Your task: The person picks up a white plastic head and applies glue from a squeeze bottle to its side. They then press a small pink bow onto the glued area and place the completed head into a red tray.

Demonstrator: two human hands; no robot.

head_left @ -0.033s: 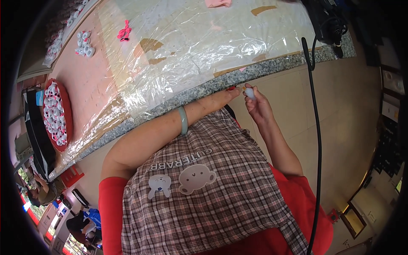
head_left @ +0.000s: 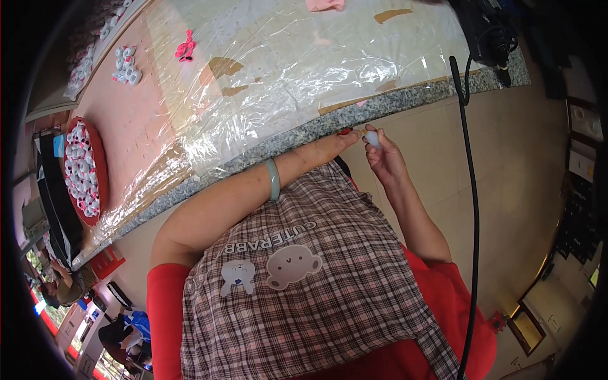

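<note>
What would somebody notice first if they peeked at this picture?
Probably the checked apron with two cartoon animal patches, filling the lower middle. Just above it, the right hand pinches a small white piece at the edge of the plastic-covered table, with the left hand close beside it. Far left sits a red tray heaped with white and pink bits.

Plaid brown-pink apron (head_left: pixel 316 297) — red shirt (head_left: pixel 166 316), green bangle (head_left: pixel 273 180), speckled grey counter edge (head_left: pixel 304 134).
</note>
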